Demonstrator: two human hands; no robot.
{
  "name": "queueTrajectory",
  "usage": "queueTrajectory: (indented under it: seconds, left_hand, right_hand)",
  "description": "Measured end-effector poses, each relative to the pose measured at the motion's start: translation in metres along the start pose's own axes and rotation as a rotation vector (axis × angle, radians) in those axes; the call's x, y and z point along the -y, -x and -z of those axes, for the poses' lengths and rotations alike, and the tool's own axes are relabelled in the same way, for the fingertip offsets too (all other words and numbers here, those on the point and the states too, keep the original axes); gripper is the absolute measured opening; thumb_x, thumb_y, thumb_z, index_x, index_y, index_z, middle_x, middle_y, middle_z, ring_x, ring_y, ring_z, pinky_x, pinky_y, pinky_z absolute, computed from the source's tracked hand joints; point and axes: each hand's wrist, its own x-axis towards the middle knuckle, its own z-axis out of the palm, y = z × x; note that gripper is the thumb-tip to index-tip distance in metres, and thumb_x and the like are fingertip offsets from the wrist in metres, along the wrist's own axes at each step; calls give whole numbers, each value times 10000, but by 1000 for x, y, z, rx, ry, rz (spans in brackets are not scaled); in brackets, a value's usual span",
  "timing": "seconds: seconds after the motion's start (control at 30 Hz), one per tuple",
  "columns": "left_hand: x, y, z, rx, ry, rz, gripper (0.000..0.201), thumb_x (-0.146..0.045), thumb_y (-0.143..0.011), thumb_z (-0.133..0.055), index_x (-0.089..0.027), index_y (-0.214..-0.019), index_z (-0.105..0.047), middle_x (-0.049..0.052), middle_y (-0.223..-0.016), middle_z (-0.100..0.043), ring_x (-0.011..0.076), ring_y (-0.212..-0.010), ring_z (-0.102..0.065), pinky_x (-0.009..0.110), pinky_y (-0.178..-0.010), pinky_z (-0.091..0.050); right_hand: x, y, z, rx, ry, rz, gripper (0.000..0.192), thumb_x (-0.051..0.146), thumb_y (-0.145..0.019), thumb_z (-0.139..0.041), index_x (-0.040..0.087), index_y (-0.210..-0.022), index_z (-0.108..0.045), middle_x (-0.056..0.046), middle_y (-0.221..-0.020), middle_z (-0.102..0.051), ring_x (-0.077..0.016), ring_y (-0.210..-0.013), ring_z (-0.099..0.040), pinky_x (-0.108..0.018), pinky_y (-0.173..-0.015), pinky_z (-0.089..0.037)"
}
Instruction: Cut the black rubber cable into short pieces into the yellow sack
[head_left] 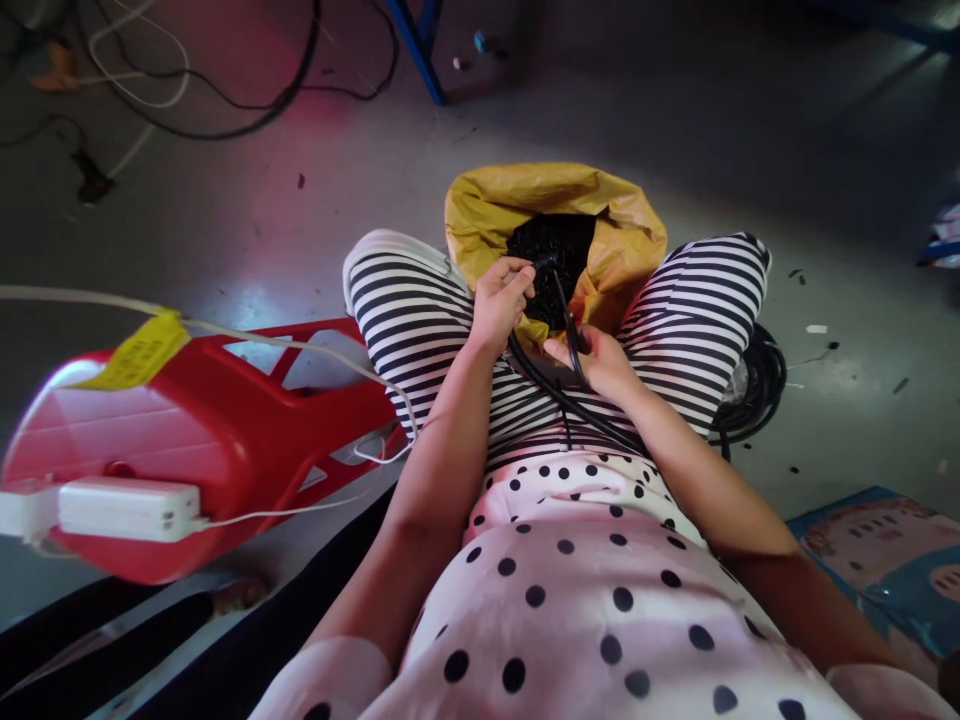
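A yellow sack [637, 215] stands between my knees with its top rolled open. Dark black pieces [568, 232] fill it, too small and dim to name. Over the sack's mouth, my left hand [504, 300] pinches a thin black piece at the end of a black cable [570, 325]. My right hand [598, 362] is at the sack's near edge, with the cable running between thumb and fingers. A length of the cable loops across my lap toward my right side.
A red plastic stool [247, 430] is at my left, bearing a white power adapter [129, 508] and a white cord with a yellow tag [146, 350]. Coiled black cable [769, 385] lies by my right knee. Blue metal legs [421, 50] and loose cables stand ahead. Someone's dark-clothed legs show lower left.
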Motion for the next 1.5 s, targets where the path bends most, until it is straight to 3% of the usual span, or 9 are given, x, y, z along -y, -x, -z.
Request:
queueTrajectory:
  seconds: [0.47,1.17,1.5]
  left_hand:
    - [5,-3,-2,1,-22,1,171,-297,-931,-807,-211,-901,-662,-44,-651,-554,46,-449,-358,185,-416,-225]
    - [8,-3,0,48,-20,-40,169,-303,-940,-796,-200,-902,-668,-35,-643,-550,50,-459,-347,182,-409,-217]
    - [11,-6,2,63,-121,-49,56,-227,-942,-755,-199,-963,-712,-25,-680,-602,75,-537,-461,176,-498,-332]
  right_hand:
    - [2,-15,2,-75,80,22,697,904,-769,-676,208,-802,-646,-28,-737,-654,-205,-723,-596,-302,-658,-388]
    - [-3,-17,1,-92,174,58,644,852,-811,-691,210,-785,-649,-38,-730,-654,-206,-708,-589,-303,-659,-382]
    - [-1,-17,3,-76,196,60,702,896,-800,-667,196,-759,-643,-31,-691,-625,-191,-689,-565,-292,-628,-356]
